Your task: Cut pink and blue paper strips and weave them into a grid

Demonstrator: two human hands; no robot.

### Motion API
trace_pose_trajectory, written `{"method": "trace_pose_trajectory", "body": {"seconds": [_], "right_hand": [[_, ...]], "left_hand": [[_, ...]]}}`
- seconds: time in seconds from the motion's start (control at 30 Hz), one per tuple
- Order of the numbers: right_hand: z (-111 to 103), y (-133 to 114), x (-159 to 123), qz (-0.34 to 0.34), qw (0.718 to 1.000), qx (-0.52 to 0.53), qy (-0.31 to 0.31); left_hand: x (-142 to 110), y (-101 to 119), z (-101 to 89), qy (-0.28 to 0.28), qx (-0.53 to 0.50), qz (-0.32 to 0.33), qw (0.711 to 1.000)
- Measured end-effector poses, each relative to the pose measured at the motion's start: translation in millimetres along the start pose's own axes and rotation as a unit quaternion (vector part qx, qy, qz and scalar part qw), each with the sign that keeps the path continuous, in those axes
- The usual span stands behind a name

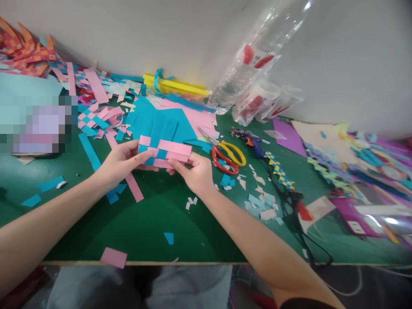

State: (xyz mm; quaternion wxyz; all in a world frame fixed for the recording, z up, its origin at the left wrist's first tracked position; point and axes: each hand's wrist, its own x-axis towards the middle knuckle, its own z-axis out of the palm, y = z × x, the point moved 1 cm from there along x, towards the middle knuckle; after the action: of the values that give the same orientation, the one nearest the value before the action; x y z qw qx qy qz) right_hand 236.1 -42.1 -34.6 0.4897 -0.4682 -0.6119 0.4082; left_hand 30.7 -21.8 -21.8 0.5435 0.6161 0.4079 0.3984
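Between my hands is a small woven piece of pink and blue paper strips, raised over the green table. My left hand pinches its left end, the thumb lying across the checkered part. My right hand grips the right side, where the pink strips run out, with its thumb on the lower strip. The other fingers are partly hidden behind the weave. Blue strips stand up from its top edge, and blue paper sheets lie just behind.
Red-and-yellow scissors lie right of my hands, beside a blue glue gun with a dark cord. Paper scraps litter the table. Plastic-wrapped cups lean at the wall. Orange woven paper pieces sit far left.
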Motion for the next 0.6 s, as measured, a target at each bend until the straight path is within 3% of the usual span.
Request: {"method": "trace_pose_trajectory", "body": {"seconds": [0.2,0.47,0.6], "right_hand": [[-0.6,-0.1,-1.2,-0.045,0.999,-0.009,0.004],[-0.4,-12.8,-3.4,-0.116,0.991,-0.066,-0.019],[0.1,-13.5,-3.6,-0.115,0.990,-0.076,-0.030]], "left_hand": [[-0.8,4.8,3.4,-0.061,-0.071,-0.075,0.993],[-1.8,5.5,5.4,-0.094,0.000,-0.016,0.995],[-2.5,4.9,4.7,-0.104,-0.074,-0.047,0.991]]}}
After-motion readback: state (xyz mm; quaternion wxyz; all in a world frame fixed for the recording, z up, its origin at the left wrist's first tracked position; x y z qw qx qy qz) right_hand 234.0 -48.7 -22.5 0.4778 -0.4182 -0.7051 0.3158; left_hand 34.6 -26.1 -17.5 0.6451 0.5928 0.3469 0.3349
